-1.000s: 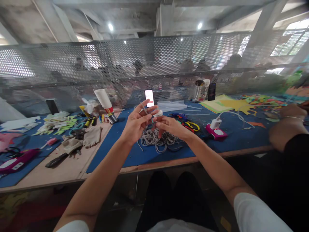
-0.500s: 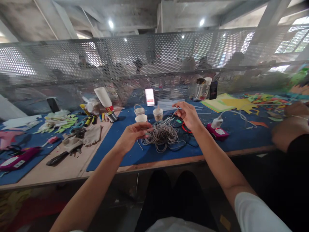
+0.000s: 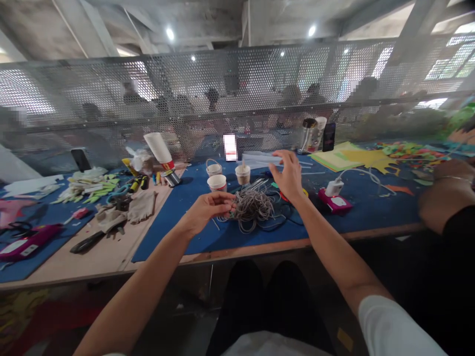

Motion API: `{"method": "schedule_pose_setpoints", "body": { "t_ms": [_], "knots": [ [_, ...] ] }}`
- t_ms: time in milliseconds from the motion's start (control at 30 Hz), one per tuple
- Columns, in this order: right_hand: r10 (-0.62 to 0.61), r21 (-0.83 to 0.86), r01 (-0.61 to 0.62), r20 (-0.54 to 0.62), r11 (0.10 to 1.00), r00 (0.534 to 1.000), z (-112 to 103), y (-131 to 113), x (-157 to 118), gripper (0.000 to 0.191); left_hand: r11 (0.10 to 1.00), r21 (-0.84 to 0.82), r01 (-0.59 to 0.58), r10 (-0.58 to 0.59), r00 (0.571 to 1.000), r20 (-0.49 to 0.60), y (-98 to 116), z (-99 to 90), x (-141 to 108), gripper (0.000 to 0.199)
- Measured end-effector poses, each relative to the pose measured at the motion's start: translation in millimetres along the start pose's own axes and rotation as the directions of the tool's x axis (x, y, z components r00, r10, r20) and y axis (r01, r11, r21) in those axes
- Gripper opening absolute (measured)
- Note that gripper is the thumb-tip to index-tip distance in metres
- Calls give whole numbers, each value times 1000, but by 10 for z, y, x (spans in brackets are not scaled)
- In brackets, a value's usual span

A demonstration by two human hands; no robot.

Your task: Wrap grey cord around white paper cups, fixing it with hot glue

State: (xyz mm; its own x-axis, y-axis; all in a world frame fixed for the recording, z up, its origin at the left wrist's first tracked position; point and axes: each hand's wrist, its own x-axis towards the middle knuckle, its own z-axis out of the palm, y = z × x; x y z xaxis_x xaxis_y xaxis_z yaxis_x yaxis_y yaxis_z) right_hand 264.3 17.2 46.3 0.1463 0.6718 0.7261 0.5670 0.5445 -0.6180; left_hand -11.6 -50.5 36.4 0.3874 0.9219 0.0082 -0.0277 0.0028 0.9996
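Observation:
A tangled heap of grey cord (image 3: 256, 203) lies on the blue mat in front of me. At its left edge my left hand (image 3: 210, 210) is closed, thumb and fingertips pinched on a strand of the cord; the exact grip is partly hidden. My right hand (image 3: 288, 174) hovers beyond the heap on the right, thumb and fingers apart, with nothing visible in it. Thin metal rods (image 3: 258, 184) rest at the back of the heap. Behind my left hand stand a paper cup (image 3: 217, 184), a small cup with a looped handle (image 3: 214, 170) and a cup with a stick (image 3: 242, 175).
A lit phone (image 3: 230, 148) leans near the perforated screen (image 3: 208, 109). Stacked paper cups (image 3: 159, 148) tilt at the left, near gloves (image 3: 142, 207). On the right are a magenta box with a plug (image 3: 336, 202), yellow sheets (image 3: 343, 157) and another person's arm (image 3: 445, 193).
My right hand has opened its pinched fingers, and the strand near it no longer shows there. It has shifted slightly right. My left hand stays by the heap, its fingers more closed.

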Motion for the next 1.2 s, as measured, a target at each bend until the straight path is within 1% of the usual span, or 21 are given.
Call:
{"method": "schedule_pose_setpoints", "body": {
  "t_ms": [33,67,100,133,167,200,233,267,367,400,433,500,533,567,600,633,767,867,967,1067,1200],
  "knots": [
    [-17,96,1,165,995,986,23,-90,-41,29,1000,0,-24,24,999,-32,18,22,20,35],
    [-33,217,-53,375,975,926,55,-179,-83,31,999,3,-47,47,997,-56,35,43,42,35],
    [-64,316,-147,571,937,819,94,-259,-126,37,998,9,-69,70,995,-70,50,63,63,35],
    [-107,379,-236,695,895,711,138,-321,-166,41,996,21,-89,90,993,-80,61,80,82,35],
    [-141,404,-299,766,864,627,181,-361,-201,43,993,35,-110,112,990,-87,68,94,98,34],
    [-159,405,-341,809,848,566,220,-379,-227,45,990,52,-128,132,987,-92,70,104,110,33],
    [-160,397,-357,826,846,540,252,-377,-244,45,987,67,-144,150,984,-94,67,110,117,32],
    [-154,391,-346,821,853,550,275,-359,-252,43,985,80,-154,161,982,-95,60,112,121,31],
    [-134,389,-279,759,878,637,298,-275,-245,35,985,92,-143,152,984,-92,26,106,122,30],
    [-128,393,-284,752,875,647,299,-254,-244,36,987,89,-134,142,985,-97,17,105,124,30],
    [-121,399,-314,762,862,636,302,-240,-249,38,988,84,-128,137,985,-102,10,106,129,30],
    [-115,403,-409,813,819,571,314,-229,-273,44,987,83,-138,146,984,-103,7,117,150,30],
    [-118,399,-449,837,799,534,323,-226,-289,43,985,88,-151,160,982,-103,9,126,164,30],
    [-120,396,-470,850,789,513,331,-221,-302,41,982,98,-163,173,980,-103,12,135,178,30],
    [-115,395,-467,846,791,521,335,-212,-309,38,980,108,-170,181,978,-106,14,143,190,30],
    [-99,397,-443,824,804,558,333,-199,-307,35,979,115,-169,181,978,-108,15,148,199,31],
    [7,388,-312,617,867,787,260,-111,-210,30,987,108,-119,131,986,-105,-3,138,190,31],
    [105,365,-294,457,883,883,194,-35,-111,29,991,92,-95,105,987,-117,-34,105,149,28],
    [176,334,-283,316,899,932,156,30,-53,30,994,85,-71,83,987,-140,-66,64,97,28],
    [204,268,-240,152,933,967,118,75,-22,29,994,98,-37,51,987,-150,-84,27,39,30],
    [191,186,-175,-67,967,979,24,135,30,30,996,91,-3,17,987,-157,-79,-15,-43,29]
  ]
}}
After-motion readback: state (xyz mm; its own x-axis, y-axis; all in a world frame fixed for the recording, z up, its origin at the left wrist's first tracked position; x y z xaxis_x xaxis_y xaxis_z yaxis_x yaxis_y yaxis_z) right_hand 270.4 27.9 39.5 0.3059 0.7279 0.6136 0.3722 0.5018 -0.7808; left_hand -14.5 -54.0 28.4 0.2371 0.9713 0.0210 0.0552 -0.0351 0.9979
